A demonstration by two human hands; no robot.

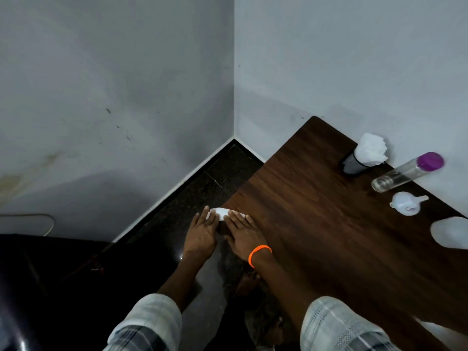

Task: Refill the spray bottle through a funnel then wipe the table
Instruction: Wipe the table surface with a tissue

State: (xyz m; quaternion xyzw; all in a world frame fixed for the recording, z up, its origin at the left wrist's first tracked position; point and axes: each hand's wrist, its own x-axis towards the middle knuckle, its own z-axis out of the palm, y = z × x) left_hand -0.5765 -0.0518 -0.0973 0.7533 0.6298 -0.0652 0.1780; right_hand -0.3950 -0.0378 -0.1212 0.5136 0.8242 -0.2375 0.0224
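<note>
A white tissue (219,213) lies at the left edge of the dark wooden table (316,224). My left hand (201,236) and my right hand (244,235) both press flat on it, fingers extended, the left one partly beyond the table edge. An orange band circles my right wrist. A white funnel (406,202) lies on its side at the table's far right. Beside it stands a clear bottle (402,174) with a purple cap. A blurred white object (452,231) at the right frame edge may be the spray bottle; I cannot tell.
A black mesh holder (353,162) stuffed with white tissues (372,149) stands at the table's back by the wall. Grey walls meet in a corner beyond the table. Dark floor (202,188) lies to the left, with a dark seat (38,287) at bottom left.
</note>
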